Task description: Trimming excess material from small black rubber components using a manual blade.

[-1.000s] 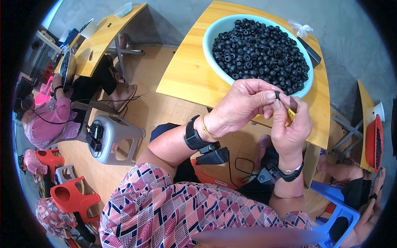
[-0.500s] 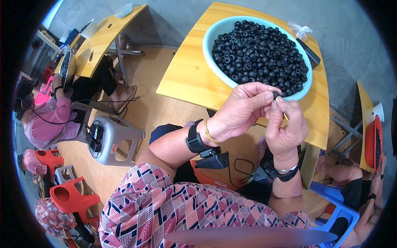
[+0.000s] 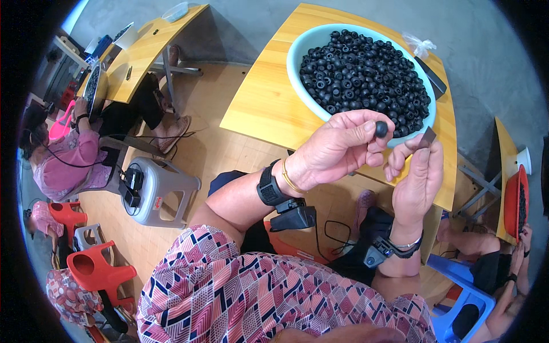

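Between the thumb and forefinger of my left hand (image 3: 337,146) is a small round black rubber-like piece (image 3: 381,129), held up at the near rim of the basin. My right hand (image 3: 418,177) is a little to its right, closed round a small knife with a yellow handle (image 3: 404,171). The knife's short dark blade (image 3: 428,137) sticks up past my thumb, apart from the black piece. Just beyond both hands, a pale blue basin (image 3: 293,60) is heaped with black pieces (image 3: 366,77), many showing a round hole.
The basin stands on a yellow wooden table (image 3: 251,108). Behind it lie a dark flat object (image 3: 432,77) and a clear plastic bag (image 3: 420,44). A grey stool (image 3: 163,191) is at left, a blue chair (image 3: 463,291) at right. Other people sit at tables on both sides.
My hands have drawn apart. The right hand has moved right and down, bringing the knife blade into view; the left still pinches a black piece, now more exposed.
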A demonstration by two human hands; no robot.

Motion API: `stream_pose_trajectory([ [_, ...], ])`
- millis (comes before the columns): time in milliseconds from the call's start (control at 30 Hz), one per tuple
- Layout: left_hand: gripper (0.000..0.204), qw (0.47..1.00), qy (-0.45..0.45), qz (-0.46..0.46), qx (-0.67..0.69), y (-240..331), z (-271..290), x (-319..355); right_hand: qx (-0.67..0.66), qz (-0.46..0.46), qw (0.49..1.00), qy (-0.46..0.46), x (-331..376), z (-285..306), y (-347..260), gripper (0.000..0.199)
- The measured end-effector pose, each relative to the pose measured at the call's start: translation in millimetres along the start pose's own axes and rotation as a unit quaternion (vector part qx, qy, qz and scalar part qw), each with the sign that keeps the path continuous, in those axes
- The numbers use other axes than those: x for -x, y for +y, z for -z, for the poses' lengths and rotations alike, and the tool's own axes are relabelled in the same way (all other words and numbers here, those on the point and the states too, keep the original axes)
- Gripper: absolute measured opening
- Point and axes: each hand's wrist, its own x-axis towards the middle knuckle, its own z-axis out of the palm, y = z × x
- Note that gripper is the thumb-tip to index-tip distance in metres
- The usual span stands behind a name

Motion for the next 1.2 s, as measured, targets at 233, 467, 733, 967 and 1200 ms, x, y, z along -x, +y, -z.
stream_pose_trajectory([
  [233, 0.022, 0.999, -0.027, -0.017, -0.027, -1.1, 2.0, 0.7, 0.032, -0.063, 0.997, -0.026, -0.5, -10.1, -8.6, 0.022],
  [467, 0.016, 0.994, 0.008, -0.054, -0.090, -3.2, -0.8, 0.4, 0.087, -0.057, 0.993, -0.062, -0.2, -4.8, -6.2, 0.022],
  [733, 0.021, 0.981, -0.015, -0.072, -0.182, -2.6, 4.9, 0.7, 0.115, -0.087, 0.988, -0.064, -0.7, -4.3, -9.3, 0.021],
  [967, 0.021, 0.974, 0.012, -0.080, -0.213, -2.2, 3.3, 1.3, 0.150, -0.051, 0.985, -0.069, -1.4, -7.3, -7.2, 0.021],
  [1200, 0.022, 0.969, 0.029, -0.073, -0.235, 1.8, 2.4, 0.8, 0.209, -0.023, 0.975, -0.070, -1.0, -4.6, -10.9, 0.012],
])
